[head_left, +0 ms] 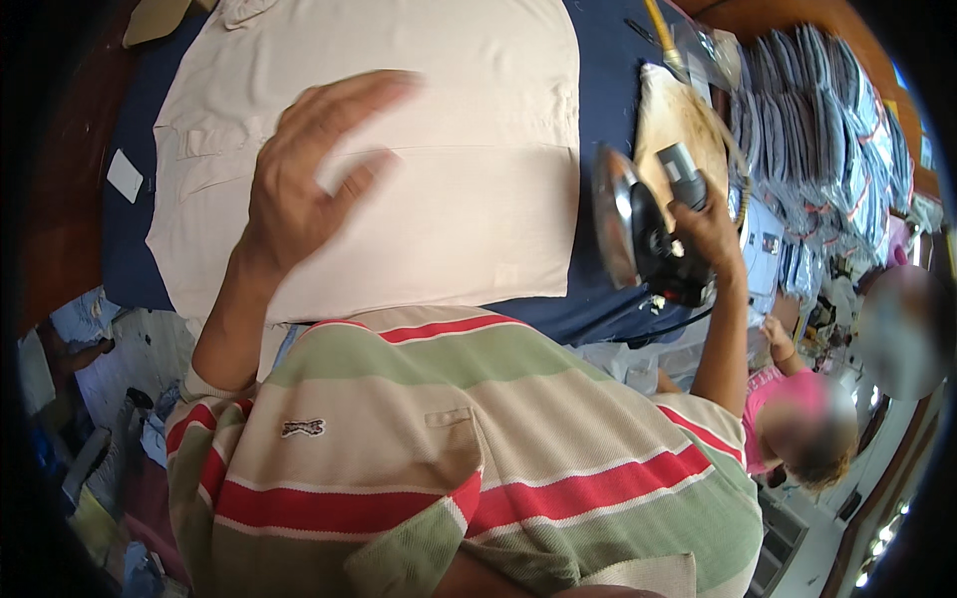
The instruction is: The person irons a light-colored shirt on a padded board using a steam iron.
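While my left hand point(299, 189) lies spread on the beige shirt point(419, 149), my right hand point(710, 234) grips the black iron point(643, 234) tipped up on edge.

Fingers of my left are apart, flat on the cloth, blurred; my right fingers are clamped round the iron's handle, soleplate facing the shirt just beside it. I judge it best to smooth the cloth taut before lowering the plate. Under the shirt is a dark blue padded table point(608, 90); beyond my right fingers sit a scorched rest pad point(688, 110) and stacks of bagged folded garments point(827, 110). Another person point(797, 409) sits below my right arm.
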